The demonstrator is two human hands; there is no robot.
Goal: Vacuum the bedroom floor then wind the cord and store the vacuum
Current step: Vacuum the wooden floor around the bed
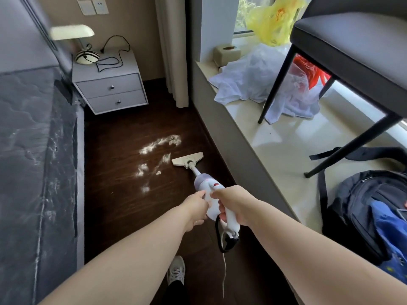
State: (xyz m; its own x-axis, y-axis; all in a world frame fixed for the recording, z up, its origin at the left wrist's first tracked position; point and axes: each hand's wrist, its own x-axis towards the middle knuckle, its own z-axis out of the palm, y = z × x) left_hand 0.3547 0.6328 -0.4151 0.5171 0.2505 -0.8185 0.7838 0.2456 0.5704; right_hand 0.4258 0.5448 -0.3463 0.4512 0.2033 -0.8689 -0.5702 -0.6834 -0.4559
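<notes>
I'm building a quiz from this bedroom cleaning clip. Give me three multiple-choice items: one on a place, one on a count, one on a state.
1. Where is the white powdery dust?
A. on the dark wooden floor
B. on the grey bed
C. on the window ledge

2. How many drawers has the grey bedside cabinet?
A. one
B. two
C. three

3. The white stick vacuum is
A. stored
B. lying unheld
C. held by both hands

A: dust lies left of the nozzle.
B: two knobbed fronts.
C: left hand and right hand grip it.

A lamp [73,40] stands on the two-drawer nightstand [110,89]; a dark chair [352,51], plastic bags [273,20] and backpack [361,208] occupy the window ledge [275,146].
</notes>
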